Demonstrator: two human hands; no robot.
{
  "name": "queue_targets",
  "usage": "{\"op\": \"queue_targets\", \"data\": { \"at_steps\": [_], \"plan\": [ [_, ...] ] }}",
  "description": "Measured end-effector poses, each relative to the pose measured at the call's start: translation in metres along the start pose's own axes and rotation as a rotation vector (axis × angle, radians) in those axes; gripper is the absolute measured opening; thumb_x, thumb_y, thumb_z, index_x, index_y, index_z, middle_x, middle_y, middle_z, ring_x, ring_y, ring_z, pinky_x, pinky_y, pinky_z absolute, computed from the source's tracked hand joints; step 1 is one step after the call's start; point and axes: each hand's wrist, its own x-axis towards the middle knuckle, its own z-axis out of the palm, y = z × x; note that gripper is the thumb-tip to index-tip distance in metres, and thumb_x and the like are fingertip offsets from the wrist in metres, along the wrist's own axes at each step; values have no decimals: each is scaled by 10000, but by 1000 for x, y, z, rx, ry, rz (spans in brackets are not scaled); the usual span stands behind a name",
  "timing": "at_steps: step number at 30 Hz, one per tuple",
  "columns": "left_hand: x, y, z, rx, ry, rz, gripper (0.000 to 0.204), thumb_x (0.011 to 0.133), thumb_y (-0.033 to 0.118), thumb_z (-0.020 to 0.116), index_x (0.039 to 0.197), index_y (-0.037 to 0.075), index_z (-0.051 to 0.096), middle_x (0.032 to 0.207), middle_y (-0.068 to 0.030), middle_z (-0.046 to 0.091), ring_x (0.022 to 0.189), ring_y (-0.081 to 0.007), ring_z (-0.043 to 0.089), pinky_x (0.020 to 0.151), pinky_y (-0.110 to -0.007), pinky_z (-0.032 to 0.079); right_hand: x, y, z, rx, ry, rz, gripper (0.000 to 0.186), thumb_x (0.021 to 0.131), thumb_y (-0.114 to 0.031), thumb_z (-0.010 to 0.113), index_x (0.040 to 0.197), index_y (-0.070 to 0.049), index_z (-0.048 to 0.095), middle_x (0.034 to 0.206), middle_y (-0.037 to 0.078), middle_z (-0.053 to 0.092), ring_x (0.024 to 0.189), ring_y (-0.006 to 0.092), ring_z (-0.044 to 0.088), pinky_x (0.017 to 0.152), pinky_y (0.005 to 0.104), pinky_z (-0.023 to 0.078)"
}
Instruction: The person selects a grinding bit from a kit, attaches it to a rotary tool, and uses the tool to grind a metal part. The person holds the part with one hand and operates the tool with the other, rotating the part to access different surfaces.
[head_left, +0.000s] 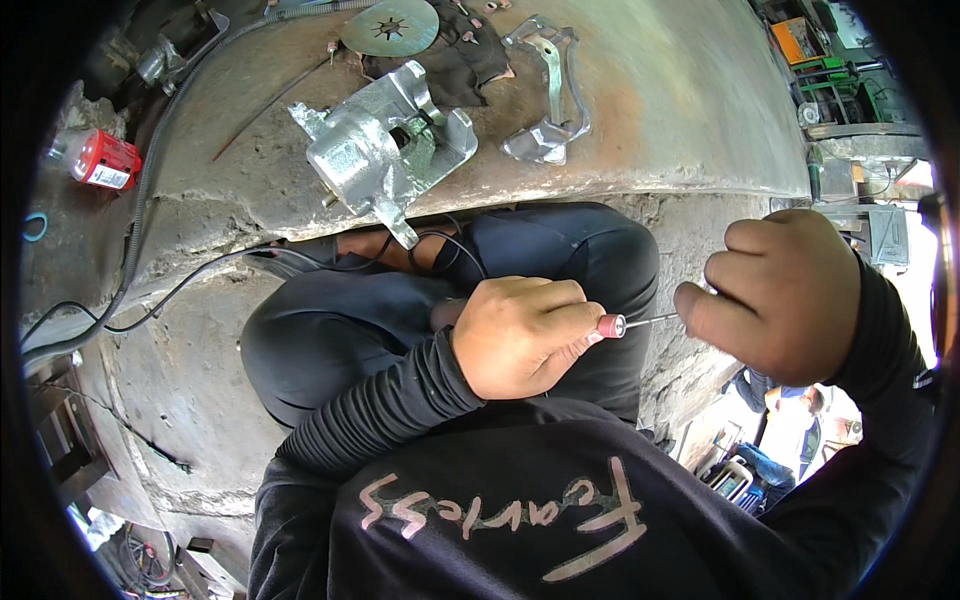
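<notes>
Red-handled small screwdriver (612,326) gripped in left hand (520,335), fingers curled tight round the handle, only the red butt w/ silver collar poking out past the thumb side; thin metal shaft (652,320) running rightward into right hand (785,295). Right fingers folded into a loose fist, thumb tip touching the shaft end; whatever sits at the tip hidden inside the fist, cannot tell. Both hands held mid-air above the lap, black long sleeves, dark trousers (400,320) below, knees bent up against the edge of a rough concrete table (680,90). On the table, well apart from the hands: silver brake caliper (385,150) near the front edge, one lug overhanging it; bare metal caliper bracket (548,95) just to the right of it; dark rag (455,55) behind the caliper w/ a few small pinkish bits on it; round greenish slotted disc (390,25) at the far rim, touching the rag. Thin rod (270,105) lying diagonally left of the caliper. Black cable (180,290) trailing off the table's left side down past the knees. Red can w/ white label (100,160) lying on its side far left, off the table. Workshop clutter and another person's legs at lower right, blurred
</notes>
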Motion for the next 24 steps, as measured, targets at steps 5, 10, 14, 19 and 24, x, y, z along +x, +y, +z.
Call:
{"op": "queue_targets", "data": {
  "at_steps": [5, 10, 14, 19, 24],
  "plan": [
    [2, 0, -2, -29, 48, 1, 72, 886, 82, 670, 907, 15, 657, 768, -88, 634, 604, -256, 616, 524, -341, 482, 3, -9, 7, -231, 141, -118, 250, 534, -165, 698, 761, -63, 668, 652, 0, 494, 639, 159, 498, 530, 318, 358],
    [3, 0, -5, -30, 63, -6, 83, 882, 75, 670, 912, 1, 650, 767, -96, 627, 608, -262, 613, 529, -344, 480, 10, -15, 21, -338, 136, -113, 222, 537, -165, 661, 731, -55, 656, 659, 19, 503, 640, 163, 489, 535, 311, 340],
    [3, -1, -6, -24, 84, -17, 87, 878, 71, 672, 918, -3, 647, 769, -99, 623, 615, -266, 613, 532, -343, 479, 16, -19, 37, -408, 267, -67, 166, 514, -253, 592, 600, -114, 562, 599, -10, 390, 607, 154, 428, 489, 294, 279],
    [2, -4, -5, -8, 85, -32, 85, 870, 62, 677, 917, -4, 647, 769, -101, 622, 615, -271, 611, 533, -346, 479, 17, -21, 37, -348, 196, -60, 148, 542, -257, 600, 581, -126, 544, 577, -15, 370, 583, 150, 414, 431, 280, 229],
    [1, -3, -3, 11, 88, -40, 78, 866, 59, 681, 906, -1, 649, 770, -101, 623, 613, -272, 609, 533, -346, 478, 19, -25, 24, -277, -11, -29, 220, 603, -200, 641, 752, -40, 623, 685, 37, 531, 590, 162, 531, 451, 299, 368]
  ]
}}
